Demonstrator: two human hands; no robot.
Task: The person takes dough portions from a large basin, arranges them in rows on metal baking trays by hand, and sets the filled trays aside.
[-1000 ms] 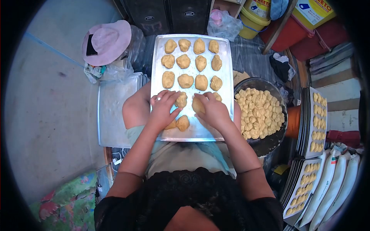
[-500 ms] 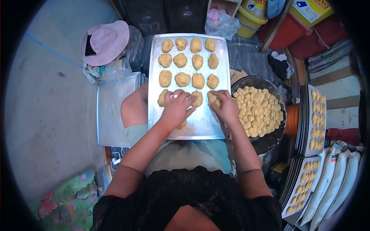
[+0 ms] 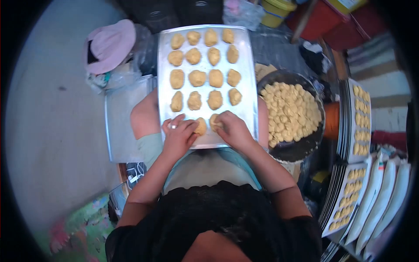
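A metal tray (image 3: 205, 143) lies across my lap, carrying rows of lumpy yellow dough pieces (image 3: 197, 78). In the row closest to me, my left hand (image 3: 178, 135), with a ring on one finger, has its index finger and thumb against a dough piece (image 3: 200, 127); its other fingers curl down to the tray. Just to the right, the fingers of my right hand (image 3: 235, 130) close around another dough piece (image 3: 213, 122), partly hiding it.
To the right stands a round black basin (image 3: 293, 153) full of small dough balls (image 3: 290, 111). Stacked trays (image 3: 352, 153) of dough and white sacks (image 3: 379, 201) are farther right. On the left are flat metal trays (image 3: 124, 122) and a pink hat (image 3: 112, 46).
My right hand has moved left and toward me from the fourth row to the front-row dough. My left hand has also come toward me and left. The whole view has shifted.
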